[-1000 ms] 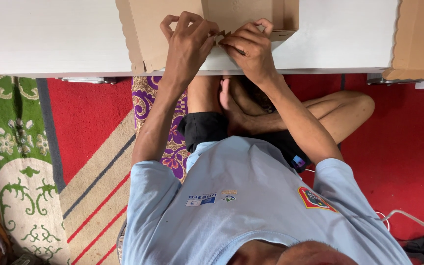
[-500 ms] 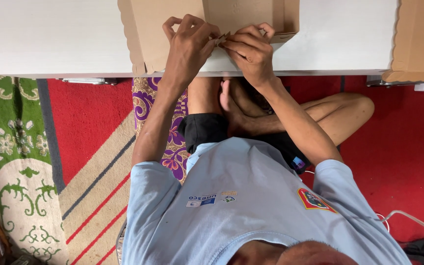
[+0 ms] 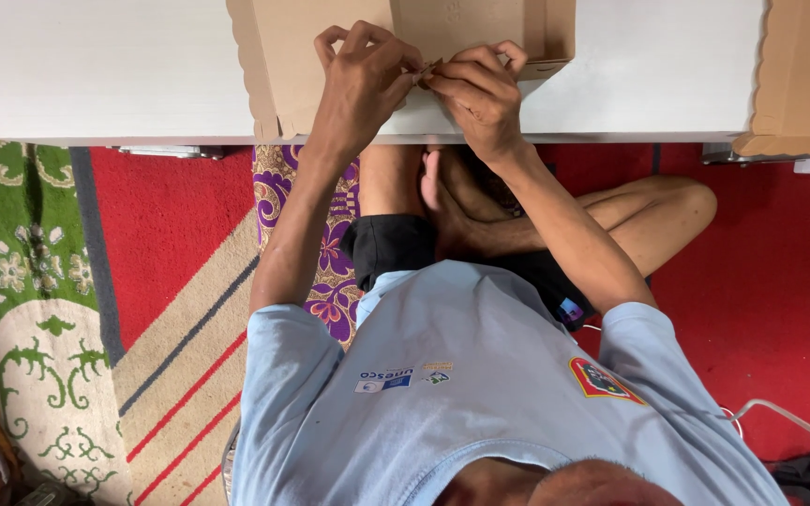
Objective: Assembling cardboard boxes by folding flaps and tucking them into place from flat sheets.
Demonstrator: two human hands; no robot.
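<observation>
View from above of a person sitting cross-legged on a patterned red, green and purple rug (image 3: pixel 189 281), wearing a light blue shirt (image 3: pixel 461 394) and black shorts. Both arms reach forward to a low white counter (image 3: pixel 96 75). On it lies a flat brown cardboard box (image 3: pixel 330 66), partly folded, with one flap standing at its right side. The left hand (image 3: pixel 358 80) and right hand (image 3: pixel 480 94) meet over the box's near edge, fingertips touching. Each hand's grip is pressed together, pinching a small piece of the cardboard (image 3: pixel 428 70) between thumb and fingers; what exactly it is cannot be told. A second cardboard piece (image 3: pixel 799 84) lies at the counter's right end. A white cable (image 3: pixel 789 417) trails on the rug at lower right.
</observation>
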